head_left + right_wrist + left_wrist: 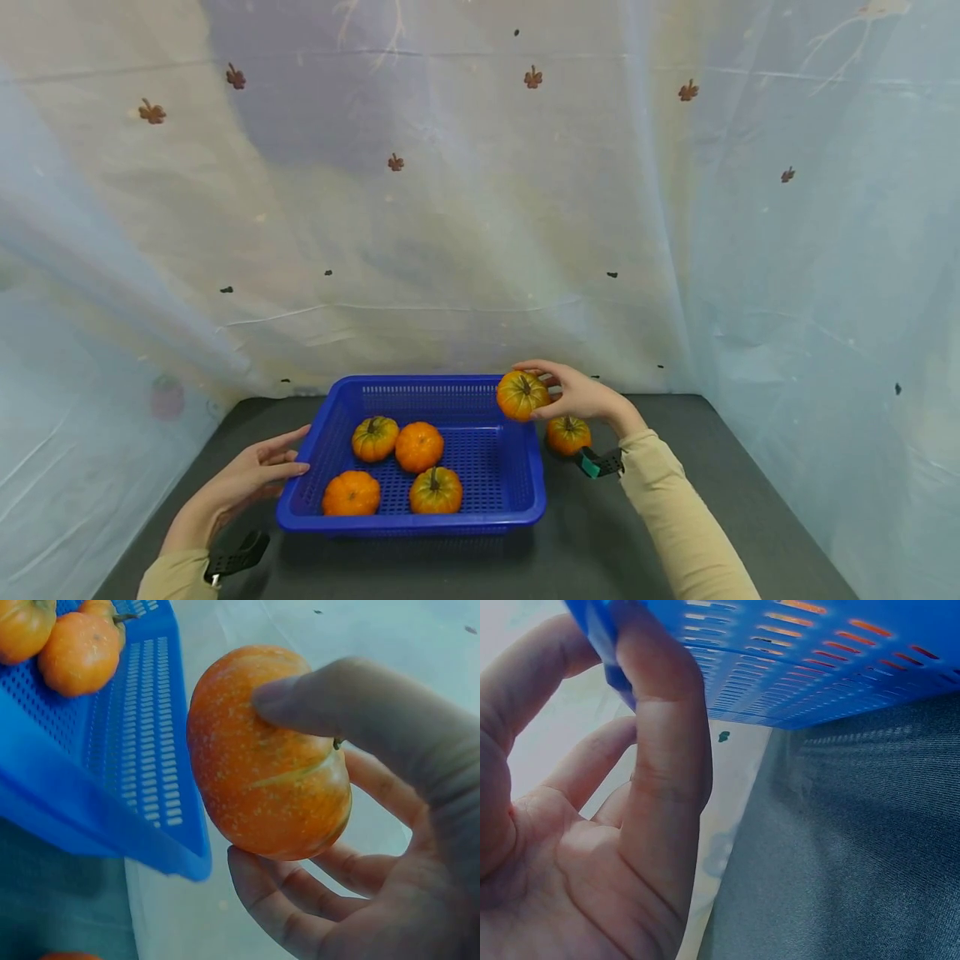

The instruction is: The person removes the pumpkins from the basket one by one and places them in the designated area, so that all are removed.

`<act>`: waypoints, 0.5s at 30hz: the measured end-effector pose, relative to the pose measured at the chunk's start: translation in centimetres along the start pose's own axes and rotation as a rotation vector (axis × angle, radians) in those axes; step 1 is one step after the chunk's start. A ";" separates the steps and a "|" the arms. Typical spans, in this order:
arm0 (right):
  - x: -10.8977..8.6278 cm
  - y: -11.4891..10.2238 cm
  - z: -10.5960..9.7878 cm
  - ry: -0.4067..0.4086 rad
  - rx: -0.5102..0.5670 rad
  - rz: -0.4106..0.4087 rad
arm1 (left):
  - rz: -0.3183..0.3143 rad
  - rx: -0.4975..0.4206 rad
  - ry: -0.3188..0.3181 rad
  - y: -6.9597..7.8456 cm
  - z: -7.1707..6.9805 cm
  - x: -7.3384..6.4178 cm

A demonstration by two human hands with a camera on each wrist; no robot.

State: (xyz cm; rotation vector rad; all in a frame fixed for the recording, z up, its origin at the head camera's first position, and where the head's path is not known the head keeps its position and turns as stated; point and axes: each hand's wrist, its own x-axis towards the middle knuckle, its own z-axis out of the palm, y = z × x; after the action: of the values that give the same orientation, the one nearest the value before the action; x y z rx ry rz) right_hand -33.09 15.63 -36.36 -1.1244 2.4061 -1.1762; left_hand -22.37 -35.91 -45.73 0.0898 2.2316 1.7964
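My right hand (577, 393) grips a small orange-green pumpkin (522, 396) by its sides, above the right rim of a blue plastic basket (487, 522). In the right wrist view that pumpkin (262, 765) is between the thumb and fingers, just outside the basket wall (142, 727). My left hand (255, 475) holds the basket's left rim; the left wrist view shows its fingers (664, 742) bent at the blue edge. Several small pumpkins lie in the basket, among them an orange one (419, 447) and a greenish one (436, 491).
Another small pumpkin (567, 435) sits on the dark table (622, 533), right of the basket and below my right hand. Pale printed sheeting (465, 233) hangs behind the table and along both sides. A black strap is on each wrist.
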 end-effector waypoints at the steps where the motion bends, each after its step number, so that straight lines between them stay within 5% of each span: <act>1: -0.2 0.1 -0.2 0.009 -0.001 0.000 | -0.004 -0.006 0.003 0.0 0.0 0.0; 15: -4.1 3.3 -1.7 0.121 0.048 0.032 | -0.019 0.011 0.034 -0.1 0.1 0.2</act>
State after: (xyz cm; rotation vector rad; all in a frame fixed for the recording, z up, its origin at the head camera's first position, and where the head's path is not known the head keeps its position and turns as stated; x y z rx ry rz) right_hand -32.91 20.80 -38.21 -1.0235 2.4603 -1.3204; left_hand -22.51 -35.84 -45.86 0.0411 2.2577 1.7895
